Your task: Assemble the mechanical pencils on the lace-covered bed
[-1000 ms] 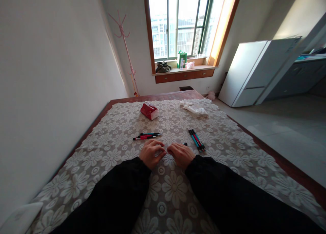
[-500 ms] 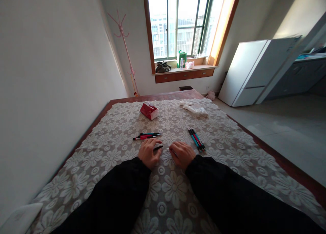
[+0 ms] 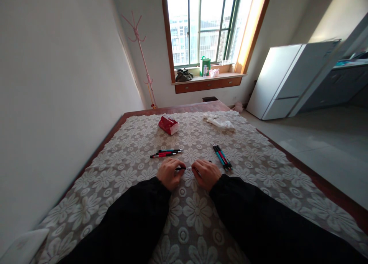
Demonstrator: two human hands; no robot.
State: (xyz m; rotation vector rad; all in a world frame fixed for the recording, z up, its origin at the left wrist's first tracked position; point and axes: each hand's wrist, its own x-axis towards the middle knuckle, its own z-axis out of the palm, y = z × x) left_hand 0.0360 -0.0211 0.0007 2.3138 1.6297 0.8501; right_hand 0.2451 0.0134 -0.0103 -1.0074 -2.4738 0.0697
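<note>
Head view: the left hand (image 3: 168, 173) and right hand (image 3: 206, 173) are both closed on one slim dark pen with a pale end (image 3: 184, 168), held just above the floral lace-covered tabletop (image 3: 258, 160). Its long axis runs left to right, across the view. By my judgement the work is partly done: a small group of red and teal pens (image 3: 165, 153) lies left, a bundle of similar pens (image 3: 221, 156) right.

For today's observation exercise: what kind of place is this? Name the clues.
Probably a room in a flat: a white refrigerator, a pink coat stand and a wood-framed window facing city blocks. Both hands work a pen on a lace-covered wooden table.
</note>
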